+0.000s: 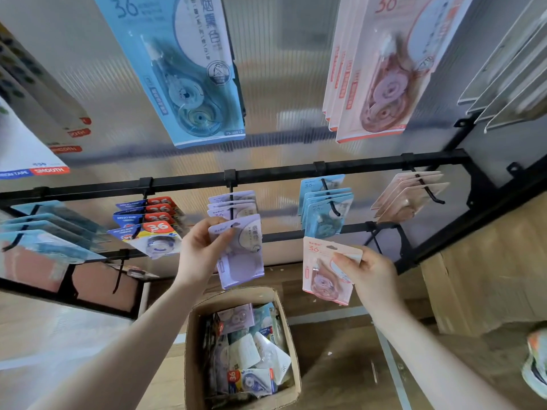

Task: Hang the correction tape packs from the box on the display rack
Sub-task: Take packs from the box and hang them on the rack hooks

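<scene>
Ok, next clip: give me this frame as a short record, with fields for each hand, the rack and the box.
left hand: left hand holds a purple pack at the front of the hook with purple packs
right hand: right hand holds a pink pack, not on a hook
rack: black rack bar carries hooks of blue, purple, pink and red-labelled packs
box: cardboard box on the floor, open, many packs inside

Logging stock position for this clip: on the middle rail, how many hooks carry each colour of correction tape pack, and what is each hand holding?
Blue packs: 1 hook
Purple packs: 1 hook
Pink packs: 1 hook
Red-and-blue packs: 1 hook
Total: 4 hooks

Left hand: 1 purple pack
Right hand: 1 pink pack
Total held: 2
</scene>
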Demonstrator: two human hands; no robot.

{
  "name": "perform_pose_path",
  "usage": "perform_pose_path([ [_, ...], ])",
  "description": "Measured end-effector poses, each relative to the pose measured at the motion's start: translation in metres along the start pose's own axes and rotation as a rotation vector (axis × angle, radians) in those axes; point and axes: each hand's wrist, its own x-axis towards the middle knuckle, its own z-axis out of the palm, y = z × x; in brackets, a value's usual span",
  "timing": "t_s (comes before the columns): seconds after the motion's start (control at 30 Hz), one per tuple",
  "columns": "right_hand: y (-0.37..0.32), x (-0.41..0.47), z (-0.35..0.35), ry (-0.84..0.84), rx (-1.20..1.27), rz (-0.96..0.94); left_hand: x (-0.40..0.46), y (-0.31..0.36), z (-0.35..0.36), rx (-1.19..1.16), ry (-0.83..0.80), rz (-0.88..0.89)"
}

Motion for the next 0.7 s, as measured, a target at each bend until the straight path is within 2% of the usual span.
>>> perform_pose_path([
  [0.13, 0.0024, 0.0018, -0.0039, -0.004, -0.007, 0.006, 0.0007, 0.0023, 0.0, 0.017, 0.047, -0.001],
  [0.7, 0.0034, 0.0083, 0.0005, -0.024, -0.046, 0.007, 0.0072, -0.0041, -0.0053, 0.088, 0.026, 0.005],
])
